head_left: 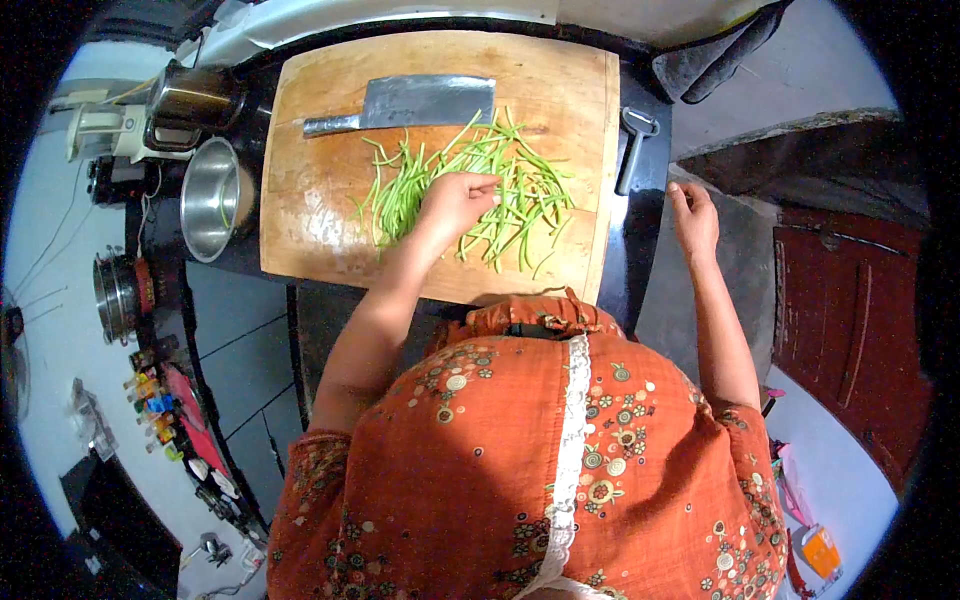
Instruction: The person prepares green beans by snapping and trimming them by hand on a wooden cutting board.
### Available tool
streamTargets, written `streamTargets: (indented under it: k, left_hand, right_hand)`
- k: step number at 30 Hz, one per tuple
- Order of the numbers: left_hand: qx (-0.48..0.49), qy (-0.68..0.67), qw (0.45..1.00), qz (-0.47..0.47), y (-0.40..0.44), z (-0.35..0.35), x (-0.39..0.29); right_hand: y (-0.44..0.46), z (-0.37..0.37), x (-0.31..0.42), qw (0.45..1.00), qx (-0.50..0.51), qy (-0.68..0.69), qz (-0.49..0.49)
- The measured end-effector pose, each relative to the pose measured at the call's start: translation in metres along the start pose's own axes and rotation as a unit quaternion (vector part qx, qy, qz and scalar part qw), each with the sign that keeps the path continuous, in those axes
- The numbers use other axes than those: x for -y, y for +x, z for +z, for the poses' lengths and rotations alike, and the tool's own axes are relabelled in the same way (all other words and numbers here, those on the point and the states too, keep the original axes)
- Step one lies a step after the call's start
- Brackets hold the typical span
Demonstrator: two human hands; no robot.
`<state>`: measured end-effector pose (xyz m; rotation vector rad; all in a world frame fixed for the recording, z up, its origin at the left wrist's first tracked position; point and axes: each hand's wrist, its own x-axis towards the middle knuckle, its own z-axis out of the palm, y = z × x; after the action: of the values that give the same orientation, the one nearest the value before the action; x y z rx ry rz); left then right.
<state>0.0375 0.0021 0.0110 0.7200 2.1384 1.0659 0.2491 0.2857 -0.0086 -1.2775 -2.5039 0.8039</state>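
Note:
Thin green vegetable stems lie in a loose pile on a wooden cutting board. My left hand is over the pile, its fingers pressed together among the stems; whatever they grip is hidden. Off the board's right side, beyond the counter edge, is my right hand. Its thumb and fingers are drawn together in a pinch, and I cannot make out anything between them. A broad cleaver lies flat behind the pile, handle to the left. Nearest my right hand is a dark-handled peeler on the counter.
A steel bowl with a bit of green inside stands left of the board, a metal pot behind it. Dark cloth hangs at the back right corner. A reddish-brown door is on the right.

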Motion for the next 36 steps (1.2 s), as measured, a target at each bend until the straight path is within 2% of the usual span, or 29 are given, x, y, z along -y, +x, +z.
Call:
streamTargets:
  k: [3,4,6,7,9,12,15,18,19,22,25,28,30,32,36]
  left_hand:
    - [-0.089,0.124,0.988,0.015,0.006,-0.016,-0.018]
    - [-0.147,0.102,0.983,0.036,0.017,-0.019,-0.004]
    - [-0.179,0.168,0.968,0.059,0.037,-0.033,0.015]
    - [-0.196,0.200,0.957,0.070,0.045,-0.038,0.018]
    - [-0.180,0.220,0.958,0.032,0.058,-0.042,0.024]
    - [-0.131,0.216,0.967,-0.020,0.078,-0.047,0.030]
    - [-0.107,0.198,0.974,-0.038,0.082,-0.049,0.030]
    - [-0.091,0.186,0.978,-0.001,0.076,-0.056,0.032]
    - [-0.083,0.182,0.980,0.018,0.073,-0.060,0.033]
    - [-0.062,0.219,0.973,-0.039,0.054,-0.069,0.031]
    - [-0.043,0.264,0.962,-0.052,0.041,-0.068,0.029]
    - [-0.032,0.297,0.953,-0.056,0.035,-0.058,0.025]
    - [-0.041,0.317,0.946,-0.064,0.036,-0.055,0.032]
    - [-0.066,0.261,0.961,-0.056,0.038,-0.058,0.043]
    - [-0.072,0.149,0.985,-0.048,0.029,-0.077,0.033]
  right_hand:
    - [0.008,-0.004,-0.003,0.988,0.034,-0.148,0.004]
    - [0.012,-0.003,-0.011,0.984,0.038,-0.172,-0.010]
    - [0.018,0.005,-0.035,0.973,0.047,-0.222,-0.040]
    - [0.016,0.011,-0.040,0.972,0.028,-0.230,-0.024]
    - [0.015,0.019,-0.045,0.969,-0.008,-0.247,0.006]
    - [0.024,0.010,-0.048,0.958,0.128,-0.249,0.063]
    - [0.032,0.004,-0.056,0.939,0.173,-0.282,0.097]
    - [0.012,0.008,-0.060,0.966,-0.018,-0.252,-0.052]
    - [0.013,0.006,-0.056,0.971,0.022,-0.239,-0.005]
    - [0.022,-0.009,-0.045,0.953,0.158,-0.227,0.124]
    - [0.003,0.000,-0.052,0.958,0.001,-0.281,-0.058]
    - [0.000,0.003,-0.046,0.976,0.001,-0.218,-0.024]
    - [0.001,-0.001,-0.038,0.981,0.068,-0.179,0.021]
    - [-0.002,-0.009,-0.023,0.982,0.097,-0.157,0.047]
    - [-0.005,-0.008,-0.004,0.994,0.093,-0.054,0.006]
